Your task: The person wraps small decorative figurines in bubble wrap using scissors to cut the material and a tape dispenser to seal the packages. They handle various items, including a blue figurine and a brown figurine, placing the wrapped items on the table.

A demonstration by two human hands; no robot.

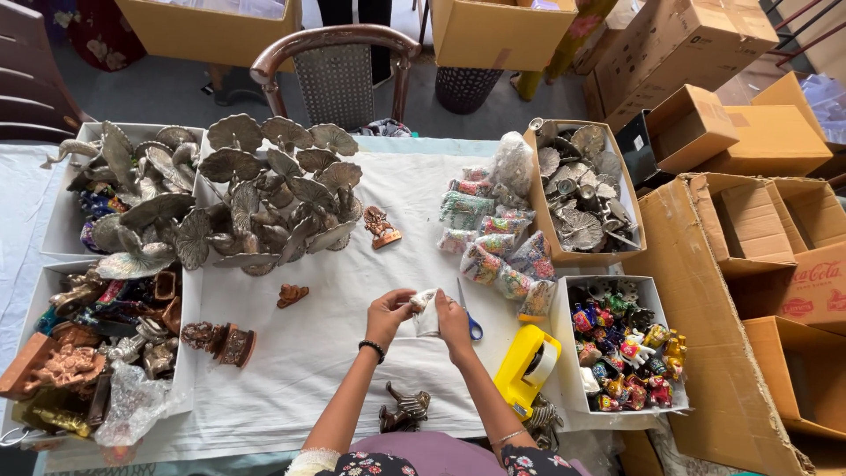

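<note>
While both hands meet over the middle of the white tablecloth [335, 344], the work in hand looks like wrapping or unwrapping a small white packet [426, 313], so the sound way, I judge, is to keep it low over the cloth and pinched from both sides so that nothing slips out. The left hand [388, 315] has its fingers curled closed on the packet's left edge, and the right hand [454, 322] is closed on its right side; what lies inside the packet I cannot tell. Around the table stand many brown cardboard cartons [749, 229], mostly open and stacked at the right, with more along the far side, and a metal-backed chair [335, 75] is drawn up to the far edge on a grey floor. On the cloth, from the largest down: white trays of silver-coloured metal peacock figures [256, 194] at the far left, a tray of copper and brass figurines [88, 344] near the left edge, an open box of silver-coloured metal pieces [582, 189] at the far right, and a white box of brightly painted little figures [626, 344] below it. Between them lies a heap of clear bags of coloured trinkets [493, 242]. Just beside the right hand are a yellow tape dispenser [529, 370] and blue-handled scissors [469, 316], with small lone figurines [381, 226] scattered apart on the cloth.
</note>
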